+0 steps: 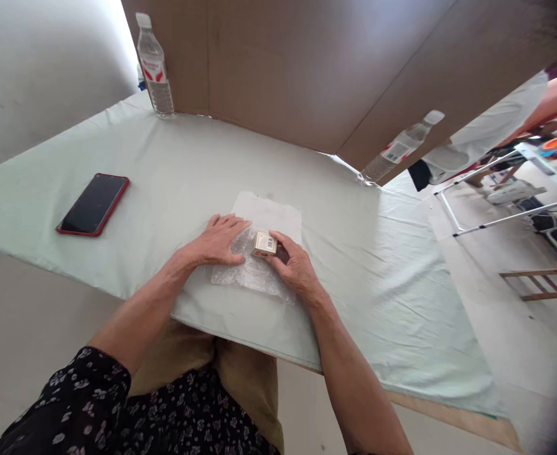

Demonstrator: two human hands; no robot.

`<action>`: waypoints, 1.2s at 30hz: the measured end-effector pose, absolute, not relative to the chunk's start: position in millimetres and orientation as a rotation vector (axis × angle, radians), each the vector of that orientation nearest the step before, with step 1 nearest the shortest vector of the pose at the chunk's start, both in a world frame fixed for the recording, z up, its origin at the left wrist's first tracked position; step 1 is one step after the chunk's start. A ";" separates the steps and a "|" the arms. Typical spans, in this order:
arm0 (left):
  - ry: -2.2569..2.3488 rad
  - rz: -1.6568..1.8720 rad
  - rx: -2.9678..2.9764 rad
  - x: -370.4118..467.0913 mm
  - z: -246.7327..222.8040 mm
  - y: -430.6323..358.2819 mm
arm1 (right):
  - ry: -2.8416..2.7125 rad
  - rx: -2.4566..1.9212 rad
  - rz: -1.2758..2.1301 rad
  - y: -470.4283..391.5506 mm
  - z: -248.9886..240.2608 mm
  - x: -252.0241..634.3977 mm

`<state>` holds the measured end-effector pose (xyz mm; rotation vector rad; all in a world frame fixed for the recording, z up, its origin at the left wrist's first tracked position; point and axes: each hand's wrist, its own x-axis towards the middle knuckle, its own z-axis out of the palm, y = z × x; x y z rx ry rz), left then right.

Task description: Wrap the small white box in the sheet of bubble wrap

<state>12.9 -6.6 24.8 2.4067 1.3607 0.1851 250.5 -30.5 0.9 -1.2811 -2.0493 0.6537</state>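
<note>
Two bare hands are laid close together on a sheet of bubble wrap [252, 272], which is spread over the pale cloth of the table [377, 253]. The left hand [219, 240] is pressed flat and open on the wrap, fingers extended, nothing being gripped. Just to its right, a small box [264, 243] with a barcode on its face is held between the thumb and fingers of the right hand [295, 265]; the box appears to be resting on the wrap, though its underside is hidden. Beyond both hands a white sheet [271, 212] is seen under the far edge of the wrap. Well to the left of the left hand a phone [93, 204] in a red case is lying screen-up. Far ahead, a water bottle [154, 66] is stood against a cardboard wall [283, 69], and a second bottle [401, 148] is seen ahead and to the right of the right hand.
</note>
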 end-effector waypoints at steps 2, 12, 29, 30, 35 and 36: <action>1.360 0.181 2.404 12.7 26.0 -7.0 | -2.052 -1.274 0.658 -29.7 -0.1 250.2; 1.328 0.395 2.399 11.0 19.1 -2.5 | -2.158 -1.121 0.542 -63.3 43.7 269.3; 0.982 0.819 2.231 12.9 38.0 -13.4 | -2.198 -1.206 0.003 -65.1 42.9 242.9; 0.999 0.822 2.237 14.9 36.9 -13.5 | -2.182 -1.225 0.077 -58.3 43.0 243.4; 1.147 0.993 2.107 30.6 27.3 -12.7 | -1.945 -1.312 0.613 -24.6 34.4 244.3; 1.168 1.026 2.060 33.9 25.8 -12.5 | -1.883 -1.319 0.706 -20.3 32.1 243.7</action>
